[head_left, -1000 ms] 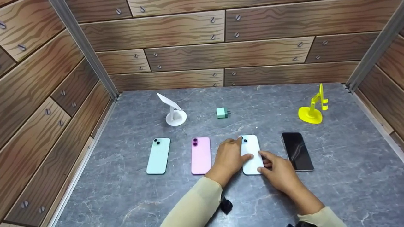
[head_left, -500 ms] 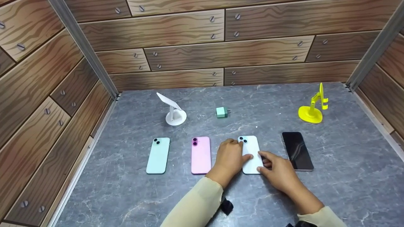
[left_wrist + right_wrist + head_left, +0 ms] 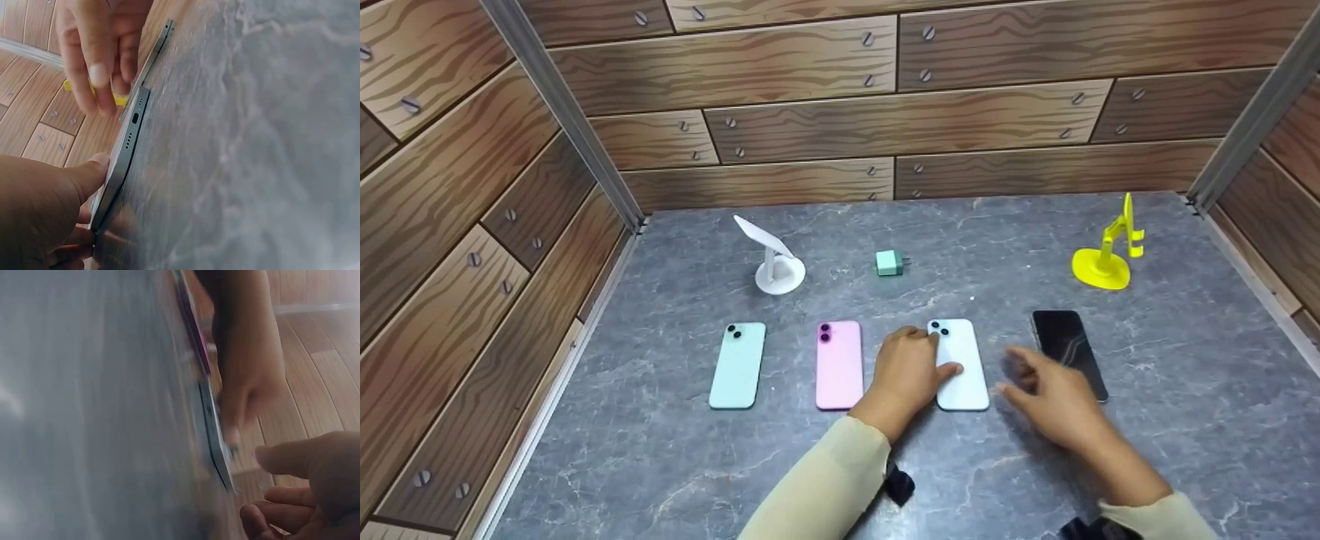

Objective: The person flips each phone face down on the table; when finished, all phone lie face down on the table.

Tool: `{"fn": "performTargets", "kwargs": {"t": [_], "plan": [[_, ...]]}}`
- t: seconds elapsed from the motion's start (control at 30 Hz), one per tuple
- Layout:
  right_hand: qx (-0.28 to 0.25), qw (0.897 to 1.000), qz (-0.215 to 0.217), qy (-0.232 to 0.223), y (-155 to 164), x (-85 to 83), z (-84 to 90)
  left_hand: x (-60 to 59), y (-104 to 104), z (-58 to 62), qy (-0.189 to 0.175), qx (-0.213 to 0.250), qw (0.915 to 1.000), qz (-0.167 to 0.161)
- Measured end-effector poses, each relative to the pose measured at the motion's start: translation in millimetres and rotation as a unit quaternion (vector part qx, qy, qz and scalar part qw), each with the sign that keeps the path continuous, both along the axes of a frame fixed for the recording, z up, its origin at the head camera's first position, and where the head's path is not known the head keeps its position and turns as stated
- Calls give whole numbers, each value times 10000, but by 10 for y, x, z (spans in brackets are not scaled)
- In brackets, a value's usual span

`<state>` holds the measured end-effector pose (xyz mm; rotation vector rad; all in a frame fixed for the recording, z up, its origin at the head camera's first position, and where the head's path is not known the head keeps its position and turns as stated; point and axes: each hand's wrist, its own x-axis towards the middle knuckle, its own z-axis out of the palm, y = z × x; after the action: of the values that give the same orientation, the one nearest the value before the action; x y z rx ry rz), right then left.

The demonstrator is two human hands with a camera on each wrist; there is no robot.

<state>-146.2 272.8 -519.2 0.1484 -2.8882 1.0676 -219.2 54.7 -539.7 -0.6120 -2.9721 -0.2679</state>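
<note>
pinning white phone (image 3: pixel 960 367) flat on table (image 3: pixel 1170 450) – left hand (image 3: pixel 906 373) rests on its edge, thumb across back; right hand (image 3: pixel 1054 401) apart, fingers loose, holding nothing, over black phone (image 3: pixel 1061 334).

No text, label, brand, number or sign can be read in any view. The backs of the mint phone (image 3: pixel 737 365), pink phone (image 3: pixel 839 364) and white phone (image 3: pixel 962 365) at the frame's centre show no legible marking.
</note>
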Motion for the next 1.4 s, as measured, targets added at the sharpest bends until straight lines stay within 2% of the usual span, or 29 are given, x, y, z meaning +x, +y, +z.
{"fn": "performTargets", "kwargs": {"t": [0.27, 0.43, 0.57, 0.8, 1.1, 1.4], "plan": [[412, 9971, -530, -367, 742, -32, 93, 6, -7, 19, -315, 17, 9995, 21], [634, 9926, -807, -653, 1220, -22, 123, -1, -3, 36, -284, -35, 9996, -6], [725, 9903, -917, -750, 1468, -9, 80, -12, 4, 39, -222, -23, 9997, -22], [506, 9931, -604, -871, 1443, 9, -43, -4, -2, 28, -234, -65, 9997, 2], [266, 9963, 11, -814, 1258, -4, -51, 7, 0, 18, -205, -3, 9998, 6], [258, 9968, 24, -752, 1216, -10, -64, 9, 8, 43, -229, 27, 9997, 48]]}}
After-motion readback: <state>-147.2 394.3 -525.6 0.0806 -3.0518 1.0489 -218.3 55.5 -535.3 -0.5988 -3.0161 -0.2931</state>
